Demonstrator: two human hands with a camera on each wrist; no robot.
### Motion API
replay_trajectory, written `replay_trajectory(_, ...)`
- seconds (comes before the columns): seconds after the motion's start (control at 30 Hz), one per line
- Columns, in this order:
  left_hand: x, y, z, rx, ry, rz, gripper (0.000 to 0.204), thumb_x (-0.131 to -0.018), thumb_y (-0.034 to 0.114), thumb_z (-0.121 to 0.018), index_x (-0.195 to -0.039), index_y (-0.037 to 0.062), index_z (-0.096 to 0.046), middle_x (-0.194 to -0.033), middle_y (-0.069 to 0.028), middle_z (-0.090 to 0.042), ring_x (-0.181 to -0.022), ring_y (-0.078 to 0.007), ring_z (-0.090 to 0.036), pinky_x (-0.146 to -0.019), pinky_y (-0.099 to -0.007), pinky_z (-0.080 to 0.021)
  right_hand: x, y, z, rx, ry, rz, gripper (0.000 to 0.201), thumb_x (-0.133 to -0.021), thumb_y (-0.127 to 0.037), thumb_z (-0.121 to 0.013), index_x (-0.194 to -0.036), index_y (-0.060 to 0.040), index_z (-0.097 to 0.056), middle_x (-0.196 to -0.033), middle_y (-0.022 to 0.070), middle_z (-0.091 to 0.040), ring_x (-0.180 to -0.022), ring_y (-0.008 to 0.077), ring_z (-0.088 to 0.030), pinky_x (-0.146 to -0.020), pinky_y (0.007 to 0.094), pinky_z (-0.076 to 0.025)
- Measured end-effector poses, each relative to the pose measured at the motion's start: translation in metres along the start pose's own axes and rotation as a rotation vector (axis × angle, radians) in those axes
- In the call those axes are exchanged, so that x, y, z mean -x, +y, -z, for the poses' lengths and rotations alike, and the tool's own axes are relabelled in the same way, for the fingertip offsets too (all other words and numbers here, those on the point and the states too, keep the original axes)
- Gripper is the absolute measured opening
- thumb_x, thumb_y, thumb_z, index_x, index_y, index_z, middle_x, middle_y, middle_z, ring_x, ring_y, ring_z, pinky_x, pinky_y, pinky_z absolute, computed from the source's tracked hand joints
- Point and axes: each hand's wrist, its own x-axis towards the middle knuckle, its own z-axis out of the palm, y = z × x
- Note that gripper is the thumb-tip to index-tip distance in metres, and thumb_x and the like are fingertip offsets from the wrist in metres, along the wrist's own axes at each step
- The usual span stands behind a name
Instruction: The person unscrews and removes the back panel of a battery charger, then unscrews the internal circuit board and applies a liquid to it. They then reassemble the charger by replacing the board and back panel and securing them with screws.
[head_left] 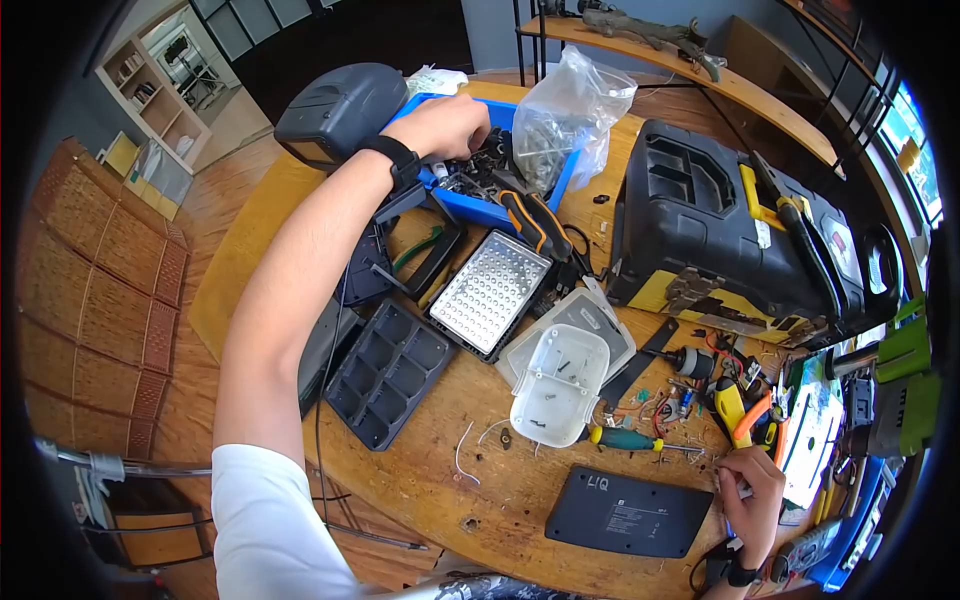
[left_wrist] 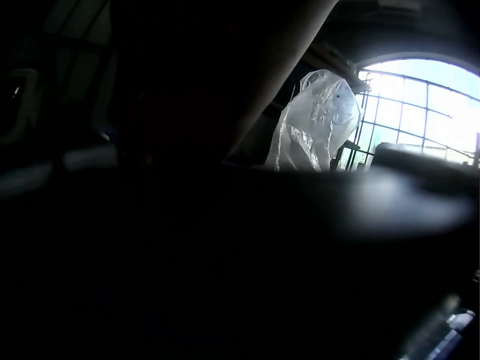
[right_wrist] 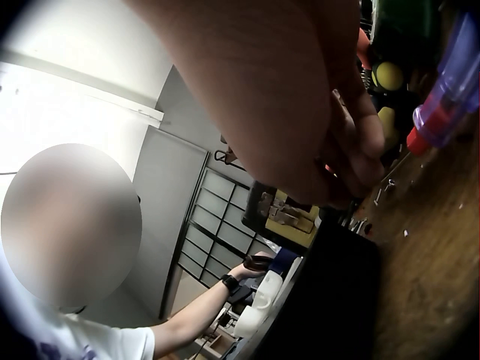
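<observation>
My left hand [head_left: 445,127] reaches down into a blue bin [head_left: 478,208] filled with dark small hardware. Its fingers bend down among the pieces, their tips hidden, so I cannot tell whether they grip anything. A clear plastic bag [head_left: 570,125] of small parts stands in the bin's right side, and also shows in the left wrist view. On the table at lower right, my right hand [head_left: 755,497] rests with loosely curled fingers, beside a black flat device [head_left: 630,512] marked "LIQ". Small screws [right_wrist: 381,193] lie near its fingertips in the right wrist view; nothing shows in its grasp.
A black toolbox [head_left: 690,230] stands at right. Mid-table are an LED panel [head_left: 490,292], a white two-part tray [head_left: 565,385] with a few screws, a black compartment tray [head_left: 390,375] and a green screwdriver [head_left: 625,439]. Orange-handled pliers [head_left: 755,415] lie among wires near the right hand.
</observation>
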Motion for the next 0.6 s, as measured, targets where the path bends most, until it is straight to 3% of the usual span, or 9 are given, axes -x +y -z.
replay_trajectory(0.2,-0.006,-0.008,-0.005,0.101,-0.004,0.025,0.022,-0.078,0.009,-0.084,-0.1,0.0096,-0.086,-0.096,-0.0119,-0.081,-0.098,-0.0322,-0.077,-0.088,-0.045,-0.061,-0.002,-0.002,0.0,0.003,-0.005,-0.011,0.01,-0.089,0.006,-0.073,-0.099,0.0048,-0.075,-0.095,0.0142,-0.071,-0.076,0.0246,-0.069,-0.07,0.0323,-0.055)
replay_trajectory(0.3,-0.005,-0.003,-0.005,0.065,0.004,-0.07,0.018,-0.076,0.006,-0.084,-0.094,0.0107,-0.086,-0.098,-0.0128,-0.082,-0.097,-0.0331,-0.078,-0.083,-0.0445,-0.062,-0.002,-0.001,-0.001,0.005,-0.009,-0.004,0.01,-0.089,0.006,-0.073,-0.099,0.0048,-0.074,-0.095,0.0141,-0.071,-0.076,0.0247,-0.069,-0.07,0.0323,-0.055)
replay_trajectory(0.37,-0.005,0.0,-0.003,0.03,-0.016,0.027,0.02,-0.08,0.009,-0.084,-0.099,0.0092,-0.086,-0.1,-0.0123,-0.082,-0.098,-0.0325,-0.077,-0.089,-0.0443,-0.061,-0.001,0.0,-0.001,0.005,-0.006,0.001,0.01,-0.089,0.006,-0.073,-0.099,0.0048,-0.074,-0.095,0.0141,-0.071,-0.076,0.0247,-0.069,-0.07,0.0323,-0.055)
replay_trajectory(0.6,-0.002,0.005,0.002,0.012,0.096,0.205,0.017,-0.081,0.01,-0.081,-0.098,0.0095,-0.086,-0.101,-0.0144,-0.082,-0.101,-0.0348,-0.078,-0.09,-0.0457,-0.062,-0.001,0.001,0.0,0.009,-0.026,-0.001,0.011,-0.088,0.006,-0.072,-0.1,0.0051,-0.073,-0.096,0.0145,-0.071,-0.076,0.0252,-0.069,-0.071,0.0323,-0.055)
